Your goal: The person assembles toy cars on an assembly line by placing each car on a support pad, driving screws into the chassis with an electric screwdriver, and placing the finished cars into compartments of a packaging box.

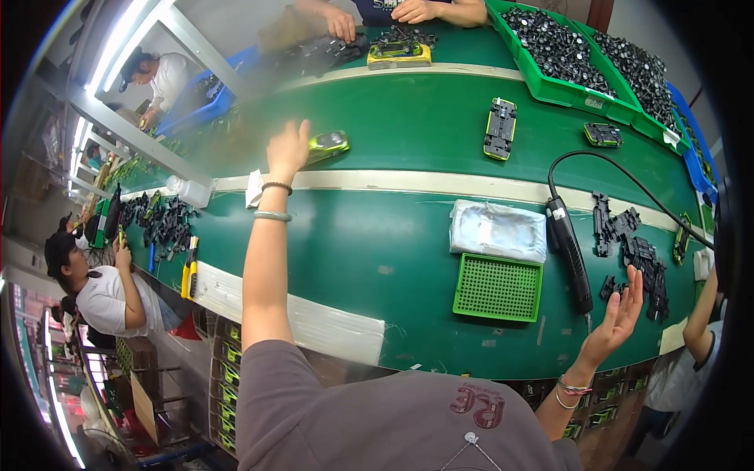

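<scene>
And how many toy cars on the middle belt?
3 visible: a green car beside the left hand, an upturned car to its right, a third car farther right. More may be hidden leftward.

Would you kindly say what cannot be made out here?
Head view: contact between the bare left hand and yellow-green toy car; the hand covers its left end.
Head view: the head of the opposite worker, cut off by the top edge.
Head view: exact shapes of far black plastic parts, blurred by haze.
</scene>
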